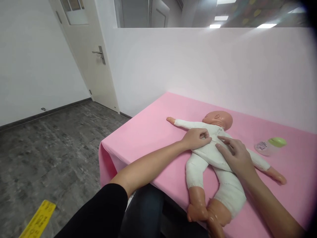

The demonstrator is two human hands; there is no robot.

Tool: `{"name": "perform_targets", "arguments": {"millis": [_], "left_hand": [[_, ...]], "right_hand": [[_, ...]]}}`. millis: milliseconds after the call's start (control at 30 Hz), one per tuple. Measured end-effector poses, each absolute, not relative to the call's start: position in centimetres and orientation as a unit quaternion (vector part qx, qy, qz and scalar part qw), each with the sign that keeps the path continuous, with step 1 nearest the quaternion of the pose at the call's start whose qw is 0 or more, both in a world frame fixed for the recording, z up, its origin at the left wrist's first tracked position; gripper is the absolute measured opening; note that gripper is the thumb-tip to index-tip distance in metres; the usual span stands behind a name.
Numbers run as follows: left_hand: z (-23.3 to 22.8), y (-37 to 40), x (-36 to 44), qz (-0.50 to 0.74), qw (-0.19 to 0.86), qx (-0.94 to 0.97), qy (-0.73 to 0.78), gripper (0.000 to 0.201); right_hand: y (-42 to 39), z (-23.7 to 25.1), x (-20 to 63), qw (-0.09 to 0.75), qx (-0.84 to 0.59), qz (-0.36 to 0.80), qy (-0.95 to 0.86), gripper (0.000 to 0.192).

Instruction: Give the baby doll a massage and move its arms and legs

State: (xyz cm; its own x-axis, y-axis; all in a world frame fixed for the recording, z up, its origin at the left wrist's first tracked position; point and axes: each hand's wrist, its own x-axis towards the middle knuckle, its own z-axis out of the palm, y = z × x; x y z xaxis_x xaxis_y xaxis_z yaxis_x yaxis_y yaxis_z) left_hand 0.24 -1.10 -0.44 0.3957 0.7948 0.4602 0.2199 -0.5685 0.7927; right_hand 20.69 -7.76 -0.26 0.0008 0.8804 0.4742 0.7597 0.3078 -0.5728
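The left hand [196,138] is closed down on the chest of a baby doll [215,158], its fingertips pinching a small fold of the white romper [210,152] near the front closure. The right hand [235,155] lies open and flat on the doll's belly, fingers spread and pointing toward the left hand, pressing the cloth rather than gripping it.

The doll lies on its back on the pink surface [148,132], head toward the far wall, arms stretched out left and right, bare legs at the near edge. Its head and limbs look like moulded vinyl, smooth and fairly stiff, while the trunk under the romper seems soft and padded; it is probably light and would flop at the joints if lifted by a limb. The safest hold would be under the trunk with the head supported. The romper is thin, stretchy fabric that gathers easily between fingertips.

To the right of the doll, apart from it, a small clear bottle with a green cap [270,145] lies on its side. It has a label, but the print is too small to read. A yellow strip [38,219] on the floor at near left carries black writing, also illegible.
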Motion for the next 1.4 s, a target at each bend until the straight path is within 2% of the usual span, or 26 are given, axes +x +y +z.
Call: {"name": "perform_targets", "arguments": {"millis": [667, 833, 933, 1000, 1167, 1400], "left_hand": [[-0.2, -0.7, 0.3, 0.452, 0.322, 0.768, 0.319, 0.021], [0.0, -0.6, 0.3, 0.455, 0.32, 0.77, 0.313, 0.021], [0.1, -0.5, 0.4, 0.461, 0.319, 0.769, 0.307, 0.021], [0.1, -0.5, 0.4, 0.464, 0.32, 0.768, 0.305, 0.022], [0.2, -0.5, 0.4, 0.463, 0.322, 0.767, 0.306, 0.023], [0.3, -0.7, 0.4, 0.451, 0.323, 0.769, 0.318, 0.023]], "right_hand": [[-7.4, 0.0, 20.6, 0.417, -0.549, 0.059, -0.722, 0.036], [-7.3, 0.2, 20.6, 0.421, -0.55, 0.058, -0.719, 0.019], [-7.5, 0.4, 20.4, 0.425, -0.557, 0.064, -0.71, 0.016], [-7.6, 0.6, 20.2, 0.433, -0.551, 0.07, -0.71, 0.017], [-7.8, 0.8, 20.1, 0.436, -0.537, 0.081, -0.717, 0.033], [-8.1, 1.1, 19.9, 0.422, -0.543, 0.082, -0.721, 0.031]]}}
